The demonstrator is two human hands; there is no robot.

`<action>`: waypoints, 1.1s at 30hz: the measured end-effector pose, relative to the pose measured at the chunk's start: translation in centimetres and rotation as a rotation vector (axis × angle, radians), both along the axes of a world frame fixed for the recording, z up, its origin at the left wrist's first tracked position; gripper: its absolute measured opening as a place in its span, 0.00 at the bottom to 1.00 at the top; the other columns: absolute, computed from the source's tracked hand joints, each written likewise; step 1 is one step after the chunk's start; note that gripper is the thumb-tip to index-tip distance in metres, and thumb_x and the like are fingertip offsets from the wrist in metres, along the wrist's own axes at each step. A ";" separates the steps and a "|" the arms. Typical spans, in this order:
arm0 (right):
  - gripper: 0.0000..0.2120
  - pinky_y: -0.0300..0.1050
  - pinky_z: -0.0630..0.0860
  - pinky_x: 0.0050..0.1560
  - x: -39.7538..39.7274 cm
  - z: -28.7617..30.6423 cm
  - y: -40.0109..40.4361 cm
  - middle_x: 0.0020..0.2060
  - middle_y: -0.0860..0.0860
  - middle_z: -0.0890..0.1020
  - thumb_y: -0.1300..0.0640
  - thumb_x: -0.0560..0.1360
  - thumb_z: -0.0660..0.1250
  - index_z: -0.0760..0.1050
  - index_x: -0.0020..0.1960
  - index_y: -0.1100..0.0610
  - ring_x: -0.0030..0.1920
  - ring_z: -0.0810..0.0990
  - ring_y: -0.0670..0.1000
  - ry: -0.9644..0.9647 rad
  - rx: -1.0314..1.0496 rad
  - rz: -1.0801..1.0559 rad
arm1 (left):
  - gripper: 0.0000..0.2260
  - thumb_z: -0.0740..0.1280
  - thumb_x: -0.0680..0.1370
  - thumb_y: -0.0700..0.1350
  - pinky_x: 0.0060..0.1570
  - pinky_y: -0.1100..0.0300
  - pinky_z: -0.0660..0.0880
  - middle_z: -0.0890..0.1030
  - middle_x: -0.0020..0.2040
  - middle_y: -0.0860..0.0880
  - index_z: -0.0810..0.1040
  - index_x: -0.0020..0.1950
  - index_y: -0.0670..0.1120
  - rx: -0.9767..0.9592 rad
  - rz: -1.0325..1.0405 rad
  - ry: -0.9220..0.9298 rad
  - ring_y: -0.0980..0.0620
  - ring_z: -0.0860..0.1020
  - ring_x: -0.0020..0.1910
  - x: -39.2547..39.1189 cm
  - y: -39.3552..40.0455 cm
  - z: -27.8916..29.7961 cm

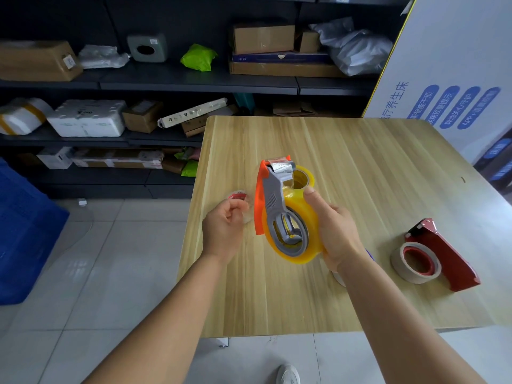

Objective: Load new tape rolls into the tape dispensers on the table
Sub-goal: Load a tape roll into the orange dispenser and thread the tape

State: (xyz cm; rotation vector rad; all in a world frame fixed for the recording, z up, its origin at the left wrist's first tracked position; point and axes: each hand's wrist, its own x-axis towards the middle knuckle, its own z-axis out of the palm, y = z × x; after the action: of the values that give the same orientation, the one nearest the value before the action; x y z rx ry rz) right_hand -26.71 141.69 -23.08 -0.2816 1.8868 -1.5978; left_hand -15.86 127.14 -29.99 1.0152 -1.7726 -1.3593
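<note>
Here, seen from the head camera, the right hand (pixel 333 231) lifts an orange-and-grey tape dispenser (pixel 273 195) above the wooden counter (pixel 360 167). A yellowish clear tape roll (pixel 304 217) sits on the dispenser's grey hub. The right grip is curled round this roll: the thumb lies pressed on the roll's upper outer face, while the remaining fingers wrap beneath and behind it, mostly hidden. The dispenser stands tilted, its cutter end pointing up and away from the person.

The left hand (pixel 224 225) is just beside the dispenser's orange guard, apart from it. Its grip is closed, the fingertips pinching a clear strip of tape; where the strip leads cannot be told. Beyond this hand a small roll with a red-and-white core (pixel 237 195) lies on the counter near its left edge.

A second yellowish roll (pixel 302 177) rests on the counter directly behind the held dispenser. To the right, well apart, a dark red dispenser (pixel 446 256) lies on its side with a white tape roll (pixel 415 263) on its red hub. Shelving with cardboard boxes (pixel 263 38) stands beyond the counter.
</note>
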 end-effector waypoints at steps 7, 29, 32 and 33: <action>0.21 0.45 0.78 0.36 0.2 0.1 -0.5 0.33 0.51 0.86 0.36 0.70 0.67 0.82 0.43 0.55 0.34 0.85 0.50 0.000 -0.011 0.000 | 0.03 0.69 0.74 0.46 0.53 0.53 0.78 0.83 0.52 0.59 0.82 0.45 0.49 0.098 -0.079 0.091 0.56 0.81 0.52 -0.3 0.0 0.0; 0.32 0.39 0.74 0.35 2.0 -0.4 -1.1 0.45 0.47 0.82 0.53 0.61 0.81 0.68 0.58 0.47 0.43 0.82 0.45 0.044 0.001 0.039 | 0.05 0.69 0.75 0.39 0.35 0.54 0.81 0.83 0.42 0.46 0.81 0.44 0.49 0.305 0.012 0.062 0.47 0.82 0.38 0.7 4.2 -2.1; 0.27 0.43 0.76 0.37 1.8 -0.7 -0.9 0.46 0.50 0.83 0.56 0.63 0.78 0.71 0.58 0.49 0.43 0.83 0.49 0.034 -0.009 0.007 | 0.03 0.70 0.74 0.39 0.35 0.54 0.79 0.83 0.43 0.43 0.81 0.45 0.46 0.336 0.012 0.066 0.48 0.81 0.37 0.8 4.5 -2.1; 0.25 0.42 0.76 0.35 1.8 -0.7 -0.9 0.45 0.50 0.83 0.57 0.64 0.78 0.71 0.57 0.49 0.41 0.84 0.49 0.026 -0.026 -0.004 | 0.03 0.71 0.74 0.39 0.37 0.52 0.79 0.84 0.43 0.44 0.81 0.46 0.46 0.334 0.013 0.053 0.48 0.82 0.38 0.7 4.5 -2.2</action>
State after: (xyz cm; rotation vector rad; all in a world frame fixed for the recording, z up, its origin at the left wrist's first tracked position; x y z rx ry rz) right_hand -24.89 140.84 -23.83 -0.3117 1.8890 -1.6294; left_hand -15.12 131.69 -32.23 1.1491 -1.5273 -1.6951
